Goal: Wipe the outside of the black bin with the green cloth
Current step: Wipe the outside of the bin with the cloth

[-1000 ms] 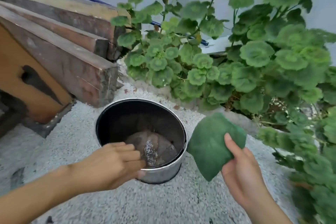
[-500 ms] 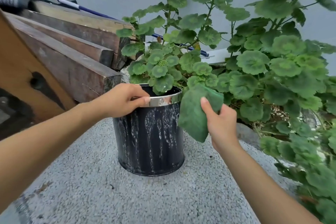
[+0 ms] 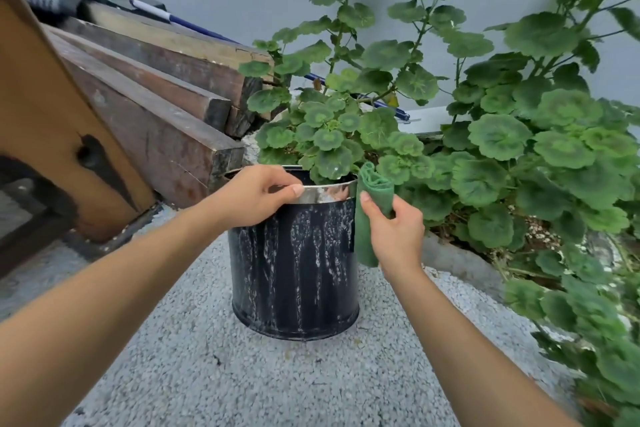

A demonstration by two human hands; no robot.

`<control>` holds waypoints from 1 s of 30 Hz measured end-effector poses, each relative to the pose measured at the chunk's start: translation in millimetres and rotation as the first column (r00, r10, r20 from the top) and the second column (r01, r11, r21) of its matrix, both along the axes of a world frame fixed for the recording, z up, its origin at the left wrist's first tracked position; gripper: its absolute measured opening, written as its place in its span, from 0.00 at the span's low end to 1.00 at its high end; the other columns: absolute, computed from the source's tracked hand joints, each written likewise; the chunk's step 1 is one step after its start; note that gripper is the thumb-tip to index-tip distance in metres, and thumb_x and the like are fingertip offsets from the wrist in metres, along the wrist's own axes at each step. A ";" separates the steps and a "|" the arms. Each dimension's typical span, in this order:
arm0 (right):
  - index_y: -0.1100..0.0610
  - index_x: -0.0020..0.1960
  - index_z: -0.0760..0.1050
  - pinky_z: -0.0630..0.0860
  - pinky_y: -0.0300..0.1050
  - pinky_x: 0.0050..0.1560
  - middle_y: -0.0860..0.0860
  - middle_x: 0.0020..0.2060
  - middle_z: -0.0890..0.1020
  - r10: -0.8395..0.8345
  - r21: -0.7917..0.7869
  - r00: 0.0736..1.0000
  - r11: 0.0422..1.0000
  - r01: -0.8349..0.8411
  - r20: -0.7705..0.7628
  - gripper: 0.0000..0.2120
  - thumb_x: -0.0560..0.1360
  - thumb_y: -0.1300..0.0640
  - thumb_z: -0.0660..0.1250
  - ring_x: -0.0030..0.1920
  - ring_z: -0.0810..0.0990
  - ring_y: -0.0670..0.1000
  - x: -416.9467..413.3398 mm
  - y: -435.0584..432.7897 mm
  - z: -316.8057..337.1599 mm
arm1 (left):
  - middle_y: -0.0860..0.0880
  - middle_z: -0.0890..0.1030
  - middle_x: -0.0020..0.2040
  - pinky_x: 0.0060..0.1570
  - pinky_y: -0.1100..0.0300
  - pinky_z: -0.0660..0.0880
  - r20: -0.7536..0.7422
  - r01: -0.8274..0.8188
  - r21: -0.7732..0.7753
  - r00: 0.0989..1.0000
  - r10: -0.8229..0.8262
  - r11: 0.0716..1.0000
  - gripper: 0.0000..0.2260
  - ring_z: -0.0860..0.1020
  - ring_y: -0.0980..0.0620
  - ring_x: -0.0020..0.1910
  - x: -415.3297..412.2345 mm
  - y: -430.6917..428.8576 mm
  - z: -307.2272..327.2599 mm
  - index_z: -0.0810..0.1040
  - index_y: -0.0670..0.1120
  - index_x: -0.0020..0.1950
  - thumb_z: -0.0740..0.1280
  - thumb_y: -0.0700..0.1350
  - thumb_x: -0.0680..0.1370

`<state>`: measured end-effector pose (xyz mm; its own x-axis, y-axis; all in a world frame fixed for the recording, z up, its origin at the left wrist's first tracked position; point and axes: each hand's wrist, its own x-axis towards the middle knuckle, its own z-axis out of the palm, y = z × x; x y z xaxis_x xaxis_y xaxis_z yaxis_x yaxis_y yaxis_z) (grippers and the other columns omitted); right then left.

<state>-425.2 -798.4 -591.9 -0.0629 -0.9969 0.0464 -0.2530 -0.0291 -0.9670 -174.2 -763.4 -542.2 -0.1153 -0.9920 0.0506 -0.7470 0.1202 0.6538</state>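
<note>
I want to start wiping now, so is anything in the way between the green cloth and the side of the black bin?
Nothing visible. The right hand holds the green cloth right against the black bin at its right edge, while the left hand grips the rim.

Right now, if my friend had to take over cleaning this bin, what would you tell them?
Left hand: gripping the shiny rim of the black bin, keeping it steady.
Right hand: fingers closed on the bunched green cloth, pressed against the bin's right side near the top.
Bin: upright on the gravel ground, beside the leafy plants.
Done: little that shows; the front is streaked white all over.
Left: wipe down the whole outside, working around.
</note>
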 end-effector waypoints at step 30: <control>0.57 0.58 0.83 0.85 0.47 0.45 0.54 0.51 0.90 0.008 0.442 0.877 0.861 -0.250 0.481 0.14 0.74 0.55 0.75 0.51 0.89 0.53 -23.5 87.2 -39.9 | 0.53 0.85 0.60 0.65 0.53 0.73 -0.167 -0.156 0.106 0.971 0.172 0.982 0.11 0.80 0.53 0.60 5.7 -9.9 0.1 0.86 0.50 0.49 0.66 0.53 0.84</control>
<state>-448.7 -711.2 -631.8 0.1750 -0.8828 -0.4359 0.1823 0.4641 -0.8668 -168.5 -773.3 -542.1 0.0517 -0.9980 -0.0363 -0.6249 -0.0606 0.7784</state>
